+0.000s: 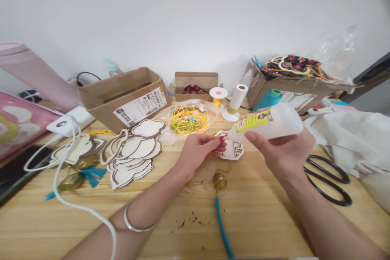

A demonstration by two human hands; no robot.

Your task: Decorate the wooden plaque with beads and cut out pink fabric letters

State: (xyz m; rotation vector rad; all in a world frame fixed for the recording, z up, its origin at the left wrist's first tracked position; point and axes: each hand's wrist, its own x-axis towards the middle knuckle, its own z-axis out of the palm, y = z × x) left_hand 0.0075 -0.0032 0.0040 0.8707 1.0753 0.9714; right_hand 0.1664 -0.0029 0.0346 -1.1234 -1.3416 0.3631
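The teal cord point(222, 227) with its brass bell point(219, 180) lies at my six o'clock on the desk point(274, 227). My left hand point(196, 150) pinches the glue bottle point(268, 124) red cap; my right hand point(282, 148) wraps the body. I'd keep the nozzle low over the wooden cutout point(233, 149) at twelve and squeeze gently.

1. The glue bottle point(269, 124) is translucent white with a yellow label.
2. The fingernails of the left hand point(198, 150) are red.
3. The bell point(219, 180) is brass-gold on a teal cord point(222, 227).
4. The scissors point(329, 178) near the desk's right edge are black.
5. The desk point(258, 219) is pale wood grain.
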